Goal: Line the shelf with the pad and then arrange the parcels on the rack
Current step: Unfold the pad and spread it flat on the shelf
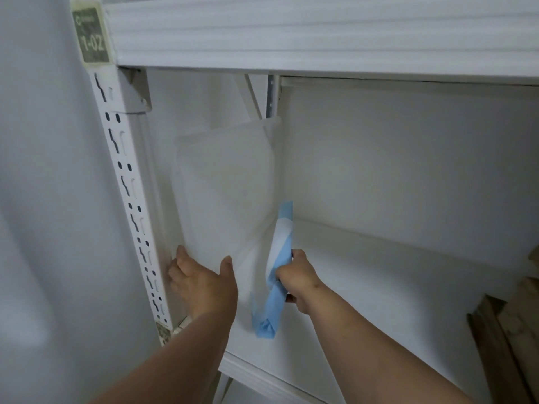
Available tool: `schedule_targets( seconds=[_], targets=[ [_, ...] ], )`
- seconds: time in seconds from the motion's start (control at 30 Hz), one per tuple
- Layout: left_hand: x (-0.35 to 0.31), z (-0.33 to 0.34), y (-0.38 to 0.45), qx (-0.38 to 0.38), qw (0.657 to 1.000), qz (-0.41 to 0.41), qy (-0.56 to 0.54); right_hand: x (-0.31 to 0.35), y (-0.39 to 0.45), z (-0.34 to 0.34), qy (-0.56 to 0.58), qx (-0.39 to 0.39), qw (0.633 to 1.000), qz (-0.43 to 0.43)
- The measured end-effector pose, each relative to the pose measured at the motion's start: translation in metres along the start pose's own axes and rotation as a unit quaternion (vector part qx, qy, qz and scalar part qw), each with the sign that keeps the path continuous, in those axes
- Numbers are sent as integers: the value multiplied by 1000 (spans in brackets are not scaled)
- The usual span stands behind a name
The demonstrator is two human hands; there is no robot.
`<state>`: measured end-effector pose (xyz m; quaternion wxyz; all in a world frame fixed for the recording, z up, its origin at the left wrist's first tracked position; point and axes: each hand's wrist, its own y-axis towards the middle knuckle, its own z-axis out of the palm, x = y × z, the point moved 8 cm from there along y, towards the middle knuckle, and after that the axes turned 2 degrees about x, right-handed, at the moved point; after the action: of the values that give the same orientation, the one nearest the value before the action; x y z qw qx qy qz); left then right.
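A: Pad (227, 185), white face out, propped upright at left end of shelf (379, 287), not yet flat. Why upright?

B: Probably mid-unfold. Left hand (201, 284) open, fingers spread, pressing lower edge toward perforated upright (131, 205), pinning that end. Right hand (294, 279) fisted round still-folded blue portion (274, 275), ready to draw rightward.

A: Parcels?

B: Brown stack (513, 330) at right edge, possibly parcels; cannot confirm.

Grey label (91, 39) reading "1-02", taped at upper left of frame. Pale wall (43, 199) fills left side. Brown wooden pieces (507, 330) at lower right edge.
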<state>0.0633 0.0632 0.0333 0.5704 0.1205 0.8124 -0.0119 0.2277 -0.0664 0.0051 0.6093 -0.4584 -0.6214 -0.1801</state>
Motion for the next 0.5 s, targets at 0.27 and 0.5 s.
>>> schedule_targets(
  seconds=[0.27, 0.5],
  targets=[
    [19, 12, 23, 38, 992, -91, -73, -1, -9, -24, -38, -5, 999, -8],
    [-1, 9, 16, 88, 994, 9, -60, -4, -14, -38, -42, -38, 998, -4]
  ],
)
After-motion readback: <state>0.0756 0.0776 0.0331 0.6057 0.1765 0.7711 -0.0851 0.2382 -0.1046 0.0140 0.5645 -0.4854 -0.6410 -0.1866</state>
